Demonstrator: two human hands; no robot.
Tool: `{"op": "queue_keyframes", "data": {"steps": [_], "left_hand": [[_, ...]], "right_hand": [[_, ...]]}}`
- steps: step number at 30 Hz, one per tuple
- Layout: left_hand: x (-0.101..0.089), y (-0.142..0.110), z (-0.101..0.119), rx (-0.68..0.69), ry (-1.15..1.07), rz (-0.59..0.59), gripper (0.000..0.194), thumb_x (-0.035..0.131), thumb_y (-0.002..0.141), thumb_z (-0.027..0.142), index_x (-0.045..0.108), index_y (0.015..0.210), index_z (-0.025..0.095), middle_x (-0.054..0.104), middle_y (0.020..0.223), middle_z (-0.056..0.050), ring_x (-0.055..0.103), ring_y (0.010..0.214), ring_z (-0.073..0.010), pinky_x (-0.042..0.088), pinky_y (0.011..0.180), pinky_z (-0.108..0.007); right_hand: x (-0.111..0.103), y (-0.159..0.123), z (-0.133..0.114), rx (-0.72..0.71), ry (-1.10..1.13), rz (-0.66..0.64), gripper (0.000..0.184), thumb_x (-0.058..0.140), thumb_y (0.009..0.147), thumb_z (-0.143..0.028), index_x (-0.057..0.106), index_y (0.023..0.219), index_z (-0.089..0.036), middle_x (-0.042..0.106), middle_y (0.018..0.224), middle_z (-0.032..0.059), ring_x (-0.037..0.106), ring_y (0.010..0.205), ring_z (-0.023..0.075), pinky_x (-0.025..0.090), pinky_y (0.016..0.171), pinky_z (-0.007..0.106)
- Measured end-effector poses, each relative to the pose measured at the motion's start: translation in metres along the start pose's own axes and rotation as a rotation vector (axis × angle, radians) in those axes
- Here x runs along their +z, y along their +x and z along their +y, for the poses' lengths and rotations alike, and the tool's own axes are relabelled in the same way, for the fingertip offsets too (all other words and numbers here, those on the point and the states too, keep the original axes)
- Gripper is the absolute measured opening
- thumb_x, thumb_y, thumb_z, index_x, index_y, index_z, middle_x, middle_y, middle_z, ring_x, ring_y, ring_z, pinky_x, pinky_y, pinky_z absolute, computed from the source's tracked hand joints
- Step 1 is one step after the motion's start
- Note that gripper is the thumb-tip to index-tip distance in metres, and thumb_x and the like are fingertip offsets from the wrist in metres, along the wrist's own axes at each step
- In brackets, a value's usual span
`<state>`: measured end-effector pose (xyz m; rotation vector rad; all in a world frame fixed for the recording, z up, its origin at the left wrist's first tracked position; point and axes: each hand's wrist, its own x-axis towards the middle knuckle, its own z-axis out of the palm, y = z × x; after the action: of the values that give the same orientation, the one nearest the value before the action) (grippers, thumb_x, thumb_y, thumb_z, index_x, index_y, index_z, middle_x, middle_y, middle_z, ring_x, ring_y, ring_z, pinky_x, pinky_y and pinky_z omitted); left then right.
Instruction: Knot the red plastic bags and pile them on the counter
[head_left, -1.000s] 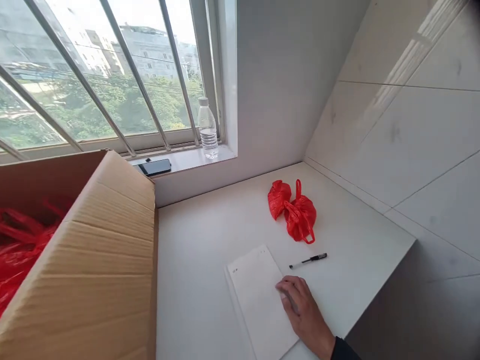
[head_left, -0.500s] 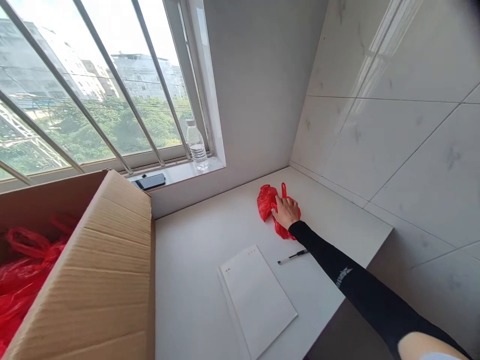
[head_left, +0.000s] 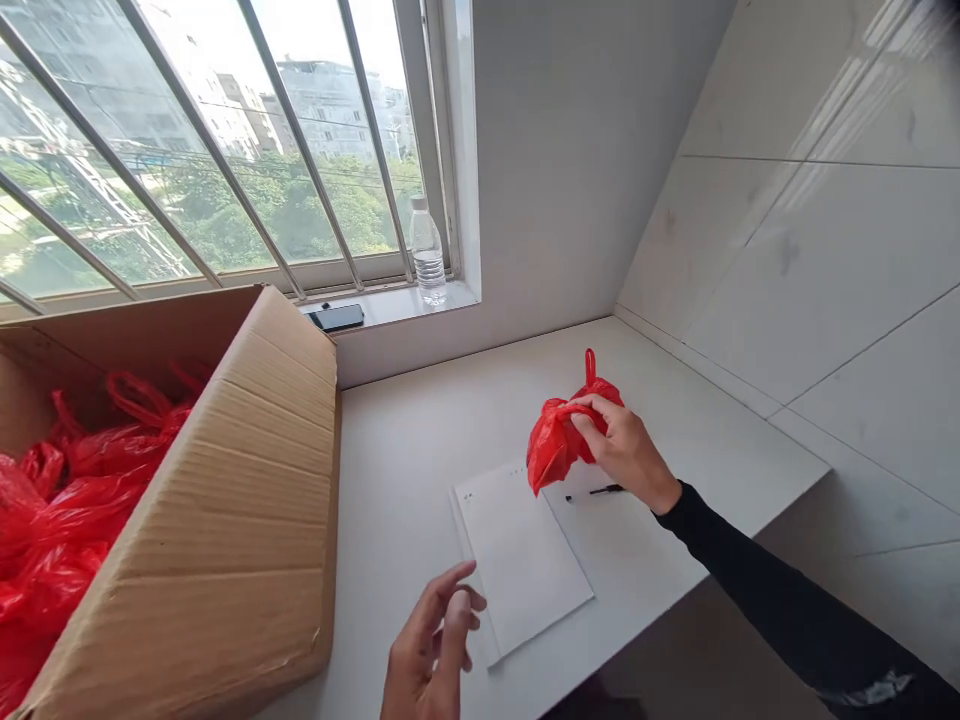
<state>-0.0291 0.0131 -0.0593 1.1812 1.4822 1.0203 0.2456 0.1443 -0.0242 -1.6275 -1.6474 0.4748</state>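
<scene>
Bags (head_left: 550, 452), two red ones as far as I can make out, are at my right hand (head_left: 628, 450) in the head view, over the table (head_left: 420, 430) just by the top corner of the paper (head_left: 525, 570). That hand is clamped, thumb against fingers, on the gathered film of the nearer one. My left hand (head_left: 437, 640) holds nothing, thumb and fingers apart, near the paper's left edge.

What worries me is the pinch: it seems to take only a fold of film, so a heavy load could slide out of it or tear the plastic. If the two are not tied together, I might bring one and leave the other, or have it drop partway. The far one's loop (head_left: 590, 366) stands up free and might catch on something. A low swing could also knock the pen (head_left: 606, 490) or push the paper askew.

My own hand covers where they might be joined, and I cannot tell whether either touches the table. What is inside them doesn't show. Part of the pen is hidden too. My left wrist is cut off at the bottom edge, and the box (head_left: 255, 500) on my left runs out of the frame, so how deep its red bundles (head_left: 97, 470) go I can't say
</scene>
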Motion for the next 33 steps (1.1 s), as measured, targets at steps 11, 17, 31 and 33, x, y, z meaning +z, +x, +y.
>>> {"op": "queue_keyframes", "data": {"steps": [11,17,31,33], "left_hand": [[0.030,0.010,-0.042,0.082,0.032,-0.096,0.025,0.057,0.098,0.041,0.069,0.112,0.023,0.073,0.111,-0.009,0.070,0.094,-0.0257,0.060,0.076,-0.039],[0.023,0.003,-0.052,0.117,-0.072,-0.086,0.026,0.069,0.090,0.036,0.068,0.113,0.023,0.073,0.114,-0.008,0.072,0.096,-0.0250,0.061,0.081,-0.037],[-0.004,-0.005,-0.056,0.115,-0.056,0.090,0.043,0.059,0.096,0.044,0.057,0.135,0.026,0.063,0.137,-0.011,0.062,0.124,-0.0290,0.054,0.100,-0.042],[0.002,-0.006,-0.046,0.177,0.001,0.028,0.041,0.054,0.099,0.044,0.057,0.136,0.027,0.061,0.138,-0.010,0.060,0.125,-0.0281,0.053,0.101,-0.042]], "right_hand": [[0.009,-0.109,-0.019,-0.017,0.505,-0.646,0.035,0.050,0.105,-0.044,0.061,0.135,-0.032,0.070,0.125,0.0034,0.065,0.112,0.0230,0.053,0.096,0.037],[0.049,-0.114,0.003,-0.210,0.211,-0.453,0.023,0.059,0.101,-0.026,0.062,0.124,-0.028,0.068,0.122,0.0031,0.059,0.116,0.0245,0.043,0.105,0.047],[0.041,-0.121,0.009,-0.061,0.131,-0.302,0.015,0.061,0.098,-0.036,0.059,0.110,-0.027,0.065,0.103,0.0026,0.056,0.096,0.0252,0.045,0.092,0.046],[0.048,-0.124,0.003,-0.109,0.121,-0.319,0.015,0.061,0.099,-0.036,0.059,0.110,-0.027,0.065,0.102,0.0018,0.056,0.094,0.0246,0.042,0.096,0.049]]}}
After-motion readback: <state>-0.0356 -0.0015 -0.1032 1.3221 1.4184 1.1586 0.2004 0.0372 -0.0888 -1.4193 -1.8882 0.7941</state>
